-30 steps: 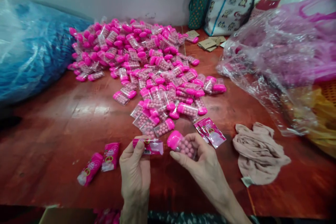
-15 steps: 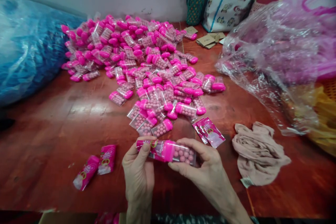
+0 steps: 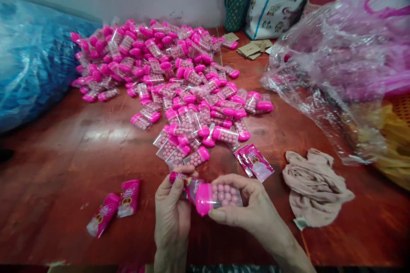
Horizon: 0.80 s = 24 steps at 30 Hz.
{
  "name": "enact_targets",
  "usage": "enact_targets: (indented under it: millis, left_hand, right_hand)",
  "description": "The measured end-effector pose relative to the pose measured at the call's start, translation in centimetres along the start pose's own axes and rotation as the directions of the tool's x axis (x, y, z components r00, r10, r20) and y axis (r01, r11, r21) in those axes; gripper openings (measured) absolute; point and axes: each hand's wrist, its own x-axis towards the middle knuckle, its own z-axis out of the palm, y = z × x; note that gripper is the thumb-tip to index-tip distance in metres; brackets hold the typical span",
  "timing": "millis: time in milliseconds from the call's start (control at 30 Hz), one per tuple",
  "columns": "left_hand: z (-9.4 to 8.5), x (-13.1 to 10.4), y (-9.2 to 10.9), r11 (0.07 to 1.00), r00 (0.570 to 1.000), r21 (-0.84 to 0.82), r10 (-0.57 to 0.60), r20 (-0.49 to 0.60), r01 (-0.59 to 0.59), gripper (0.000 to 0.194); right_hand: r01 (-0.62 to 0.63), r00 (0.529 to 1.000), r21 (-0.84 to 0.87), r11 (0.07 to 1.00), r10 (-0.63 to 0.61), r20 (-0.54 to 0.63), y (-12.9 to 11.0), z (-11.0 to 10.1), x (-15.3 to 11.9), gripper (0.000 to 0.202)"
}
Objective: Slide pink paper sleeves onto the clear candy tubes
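In front of me, my left hand (image 3: 173, 207) pinches a printed pink wrapper sleeve (image 3: 191, 185) between thumb and fingers. My right hand (image 3: 253, 204) grips the clear end of a small candy container (image 3: 221, 196) filled with pink balls. Its bright pink cap points left and lies against the sleeve's right end; whether it is inside the sleeve I cannot tell. Several loose sleeves (image 3: 259, 162) lie just beyond my right hand. To the left on the table are two wrapped containers (image 3: 103, 215). A large pile of similar unwrapped containers (image 3: 160, 59) spreads beyond both hands.
On the red-brown table (image 3: 57, 158), a blue-filled plastic bag (image 3: 38, 59) bulges at left. A crumpled beige cloth (image 3: 317, 187) and a clear plastic bag (image 3: 333, 72) lie at right. Brown cards (image 3: 251, 49) and a white printed bag (image 3: 275, 4) are at the back.
The container's cap end has moved down and slightly left, so it now sits at an angle to the sleeve. My left hand has shifted slightly right. Both hands keep their hold.
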Motion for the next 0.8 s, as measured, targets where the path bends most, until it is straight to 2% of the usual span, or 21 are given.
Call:
enact_targets:
  millis: [67,233,433,600,800]
  left_hand:
    - [-0.2,-0.1,0.2,1.000,0.999,0.000,-0.003,0.036,0.003,0.023]
    - [-1.0,0.1,0.6,0.997,0.979,0.009,-0.078,0.190,0.078,0.019]
    - [-1.7,0.3,0.3,0.990,0.947,0.067,-0.135,0.292,0.120,0.018]
    - [-2.0,0.4,0.1,0.990,0.943,0.076,-0.133,0.305,0.115,0.018]
    - [-2.0,0.6,0.3,0.990,0.941,0.097,-0.127,0.313,0.101,0.018]
  right_hand:
    - [-0.017,1.000,0.016,1.000,0.017,0.025,-0.2,-0.1,0.0,0.030]
    - [0.022,1.000,-0.045,0.999,-0.022,0.000,-0.6,-0.2,0.0,0.026]
    - [0.100,0.992,-0.163,0.981,-0.110,-0.054,0.6,-0.8,0.5,0.034]
    - [0.136,0.977,-0.228,0.964,-0.169,-0.132,0.5,-0.1,0.3,0.027]
    - [0.092,0.982,-0.175,0.980,-0.118,-0.147,0.5,0.1,0.5,0.028]
